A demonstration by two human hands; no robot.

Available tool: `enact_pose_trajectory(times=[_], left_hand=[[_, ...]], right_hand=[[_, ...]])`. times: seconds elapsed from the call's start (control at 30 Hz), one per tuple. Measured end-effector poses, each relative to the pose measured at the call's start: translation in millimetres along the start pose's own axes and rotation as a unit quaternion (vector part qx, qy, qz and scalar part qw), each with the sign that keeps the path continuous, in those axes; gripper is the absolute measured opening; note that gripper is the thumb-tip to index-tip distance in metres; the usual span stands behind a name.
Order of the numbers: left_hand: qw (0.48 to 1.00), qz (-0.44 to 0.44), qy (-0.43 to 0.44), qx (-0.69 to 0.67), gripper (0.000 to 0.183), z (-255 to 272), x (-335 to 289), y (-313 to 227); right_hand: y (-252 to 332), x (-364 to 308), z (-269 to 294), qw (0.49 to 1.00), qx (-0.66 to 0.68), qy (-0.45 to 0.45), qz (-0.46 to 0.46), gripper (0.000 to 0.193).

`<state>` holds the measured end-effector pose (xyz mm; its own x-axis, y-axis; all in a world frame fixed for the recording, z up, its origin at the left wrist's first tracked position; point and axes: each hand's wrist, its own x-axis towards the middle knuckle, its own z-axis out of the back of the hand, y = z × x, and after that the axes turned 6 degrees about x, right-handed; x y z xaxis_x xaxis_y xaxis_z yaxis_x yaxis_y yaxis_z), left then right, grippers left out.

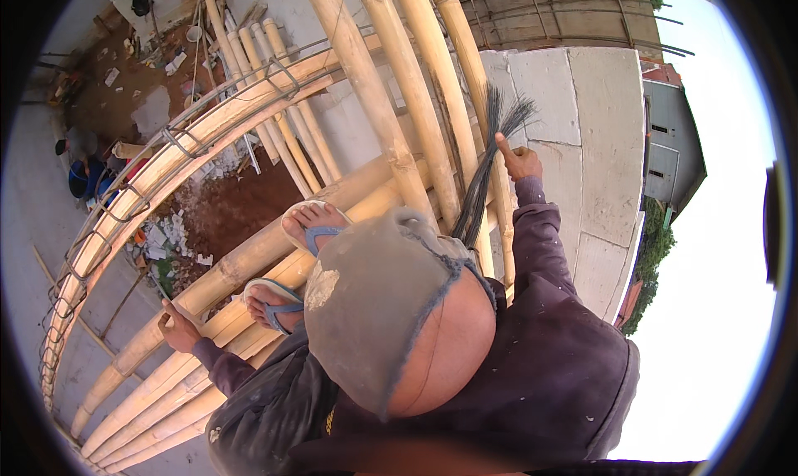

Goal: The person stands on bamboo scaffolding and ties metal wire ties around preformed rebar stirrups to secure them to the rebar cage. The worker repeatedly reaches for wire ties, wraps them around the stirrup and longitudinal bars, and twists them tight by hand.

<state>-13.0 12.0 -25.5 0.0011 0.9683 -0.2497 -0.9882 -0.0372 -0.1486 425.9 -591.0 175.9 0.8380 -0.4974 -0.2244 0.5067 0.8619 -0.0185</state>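
Note:
My right hand [522, 162] is at the upper right, fingers curled and thumb side against a bundle of thin black tie wires [480, 181]. The wires fan out at the top, and their lower end goes behind my bent knee. My left hand [179, 330] is low at the left, closed beside a thick bamboo pole [218, 283]. A thin grey rod-like piece shows by its fingertips; I cannot make out what it is. My sandalled feet [314, 225] rest on the bamboo poles, below the knee in torn trousers [353, 297].
A long beam of steel bars with wire stirrups [179, 146] curves along the left. Upright bamboo poles [378, 85] stand ahead. A pale block wall [544, 172] is at the right. Far below lie reddish soil [237, 214], rubble [162, 235] and a blue bucket [81, 178].

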Motion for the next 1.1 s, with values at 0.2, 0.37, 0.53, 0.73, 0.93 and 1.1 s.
enact_pose_trajectory(times=[0.2,0.37,0.53,0.73,0.93,1.1], left_hand=[[0.996,-0.034,-0.060,-0.054,0.079,-5.1,-1.5,6.4],[0.987,-0.084,-0.087,-0.108,0.069,2.6,-9.9,8.9],[0.959,-0.178,-0.171,-0.142,0.053,39.4,-42.8,-38.1],[0.818,-0.343,0.278,-0.369,0.043,81.1,-100.7,-151.5],[0.686,-0.572,0.235,-0.384,0.051,83.1,-163.4,-215.8],[0.704,-0.474,0.343,-0.403,0.032,71.0,-172.9,-200.7]], right_hand=[[-48.2,-17.3,-75.6,0.995,0.062,-0.024,0.070,0.075],[-9.6,-7.0,-76.5,0.975,0.156,-0.125,0.099,0.056],[117.5,-21.3,-3.1,0.797,0.570,0.060,0.192,0.029],[281.2,-96.3,13.2,0.566,0.721,0.309,0.254,0.038],[337.4,-204.5,-50.2,0.488,0.715,0.407,0.290,0.030],[331.7,-219.6,-58.2,0.466,0.689,0.462,0.308,0.031]])
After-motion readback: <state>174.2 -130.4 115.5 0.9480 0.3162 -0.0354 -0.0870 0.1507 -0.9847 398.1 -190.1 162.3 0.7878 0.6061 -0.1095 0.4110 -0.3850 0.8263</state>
